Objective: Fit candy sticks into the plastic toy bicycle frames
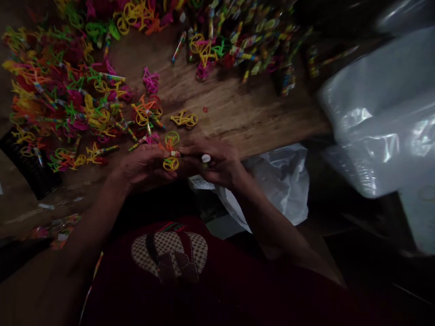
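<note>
Left hand (143,164) pinches a toy bike (170,163), probably to steady it; right hand (220,157) has a white-capped tube (205,158) tucked in, guess that's handier than the counter (244,108).

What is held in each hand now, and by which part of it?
The left hand holds an orange and yellow plastic wheeled toy, seemingly near its middle; the right hand holds a slim white-ended object, whose held part is hidden.

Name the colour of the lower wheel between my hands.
The lower wheel is yellow, clearest in the head view.
</note>
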{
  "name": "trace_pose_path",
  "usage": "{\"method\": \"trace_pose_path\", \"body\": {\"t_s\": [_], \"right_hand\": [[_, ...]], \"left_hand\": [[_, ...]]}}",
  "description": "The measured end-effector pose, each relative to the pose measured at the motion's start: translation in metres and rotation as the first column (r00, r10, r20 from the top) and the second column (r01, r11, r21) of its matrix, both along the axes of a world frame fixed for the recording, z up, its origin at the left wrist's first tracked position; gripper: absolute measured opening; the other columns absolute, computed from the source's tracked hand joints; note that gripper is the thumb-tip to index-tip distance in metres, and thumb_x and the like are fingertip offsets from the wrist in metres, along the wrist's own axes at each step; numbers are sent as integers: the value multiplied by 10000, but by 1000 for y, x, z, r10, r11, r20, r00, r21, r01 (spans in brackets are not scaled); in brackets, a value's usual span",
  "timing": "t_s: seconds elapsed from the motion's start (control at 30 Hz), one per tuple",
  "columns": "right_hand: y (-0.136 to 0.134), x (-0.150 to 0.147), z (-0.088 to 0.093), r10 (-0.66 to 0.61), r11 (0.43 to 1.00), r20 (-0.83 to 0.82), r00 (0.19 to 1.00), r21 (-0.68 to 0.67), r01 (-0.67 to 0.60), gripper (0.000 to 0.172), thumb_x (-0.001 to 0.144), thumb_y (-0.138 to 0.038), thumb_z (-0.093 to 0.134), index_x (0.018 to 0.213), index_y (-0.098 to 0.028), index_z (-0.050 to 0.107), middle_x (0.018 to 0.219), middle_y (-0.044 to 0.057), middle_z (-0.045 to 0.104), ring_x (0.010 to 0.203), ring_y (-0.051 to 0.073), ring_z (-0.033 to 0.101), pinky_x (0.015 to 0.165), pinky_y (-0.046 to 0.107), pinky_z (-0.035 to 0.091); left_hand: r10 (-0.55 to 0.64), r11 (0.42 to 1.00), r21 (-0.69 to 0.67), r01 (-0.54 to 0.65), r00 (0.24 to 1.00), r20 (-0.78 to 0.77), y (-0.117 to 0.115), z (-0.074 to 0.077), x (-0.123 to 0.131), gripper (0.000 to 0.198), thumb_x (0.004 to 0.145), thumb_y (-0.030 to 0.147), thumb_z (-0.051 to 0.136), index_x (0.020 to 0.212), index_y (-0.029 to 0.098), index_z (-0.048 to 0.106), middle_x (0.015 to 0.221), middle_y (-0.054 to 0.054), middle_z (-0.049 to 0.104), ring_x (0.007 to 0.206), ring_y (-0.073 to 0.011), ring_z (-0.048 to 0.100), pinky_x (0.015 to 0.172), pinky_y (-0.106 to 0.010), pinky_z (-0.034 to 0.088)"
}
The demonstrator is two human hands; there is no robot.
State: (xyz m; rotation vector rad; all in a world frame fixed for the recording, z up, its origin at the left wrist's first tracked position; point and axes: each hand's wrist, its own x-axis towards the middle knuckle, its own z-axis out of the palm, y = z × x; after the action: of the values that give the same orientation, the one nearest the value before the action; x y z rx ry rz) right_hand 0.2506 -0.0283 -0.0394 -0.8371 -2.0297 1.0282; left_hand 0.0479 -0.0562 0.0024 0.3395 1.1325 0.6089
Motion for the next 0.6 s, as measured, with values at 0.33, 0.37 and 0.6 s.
{"method": "trace_pose_path", "body": {"t_s": [0.33,0.37,0.6], "right_hand": [[2,-5,-13,-27,999,-30,999,-45,26,162,921,-311,632,1021,-274,754,856,17,784,765,183,731,673,303,578],[1,-7,-13,-31,998,-50,998,-58,28,151,918,-301,638,1017,-274,749,866,14,786,766,181,732,683,301,581],[-5,-5,-4,125,991,39,991,33,-126,153,925,-261,566,953,-245,716,807,18,746,706,170,694,628,288,540]], "left_hand": [[-14,1000,22,14,1000,27,3,-7,-12,201,786,193,746,934,88,662,830,-91,750,660,-197,740,599,-288,629],[-10,1000,27,9,999,31,2,-6,-14,188,788,197,744,916,88,659,818,-90,746,664,-196,738,614,-297,632],[24,997,71,-17,994,-105,-14,1,-12,150,746,186,761,835,123,659,743,-35,707,565,-111,640,567,-242,571]]}}
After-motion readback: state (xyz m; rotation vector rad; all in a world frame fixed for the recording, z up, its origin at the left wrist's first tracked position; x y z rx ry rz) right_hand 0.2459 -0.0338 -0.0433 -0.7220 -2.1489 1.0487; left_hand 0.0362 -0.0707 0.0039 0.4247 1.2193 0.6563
